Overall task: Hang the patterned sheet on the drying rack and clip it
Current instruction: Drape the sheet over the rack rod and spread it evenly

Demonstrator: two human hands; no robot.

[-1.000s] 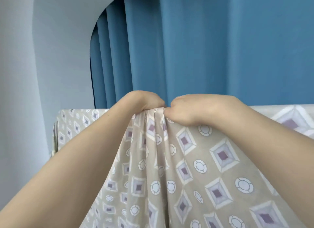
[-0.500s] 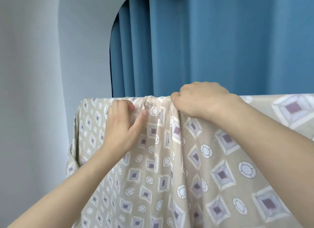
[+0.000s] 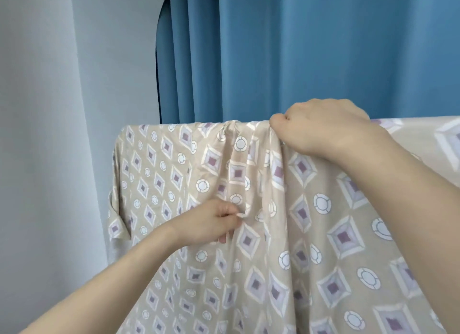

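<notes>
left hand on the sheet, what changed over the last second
The left hand let go of the bunched top edge beside the right hand, dropped down the front of the patterned sheet and now pinches a fold lower down. The gathers at the top have spread out a little. The right hand still grips the top edge, and the sheet stays draped in front of the blue curtain. No clip is visible.

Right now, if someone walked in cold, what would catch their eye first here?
The patterned sheet, beige with diamonds and circles, fills the lower frame, draped over a top edge and bunched near the middle. The right hand grips it at that top edge, while the left hand pinches a fold lower down. Behind hangs a blue curtain, with a pale wall at left.
</notes>
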